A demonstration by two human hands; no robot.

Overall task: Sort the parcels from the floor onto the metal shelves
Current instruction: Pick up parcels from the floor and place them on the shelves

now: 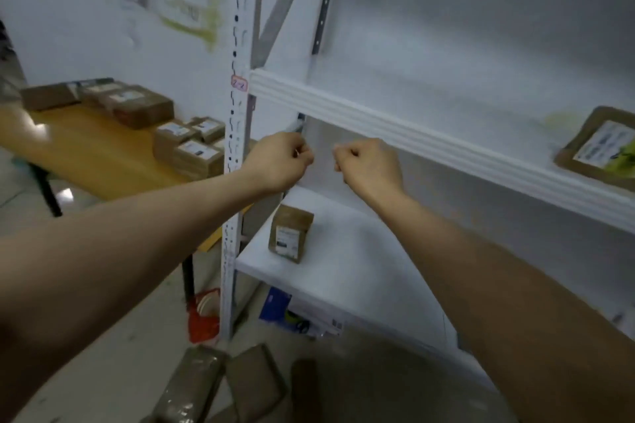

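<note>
Parcel [290, 233], white label [287, 239] illegible, upright on lower metal shelf [371, 271]

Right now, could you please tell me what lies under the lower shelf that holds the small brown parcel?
Under the lower shelf, on the floor, lie a blue packet and a white labelled mailer. Anything farther back is hidden by the shelf board.

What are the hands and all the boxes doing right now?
left hand: fingers curled, holding nothing.
right hand: fingers curled, holding nothing.
small parcel: upright on the lower shelf.
flat parcel: lying on the upper shelf.
floor parcels: lying on the floor.
table boxes: piled on the table.
</note>
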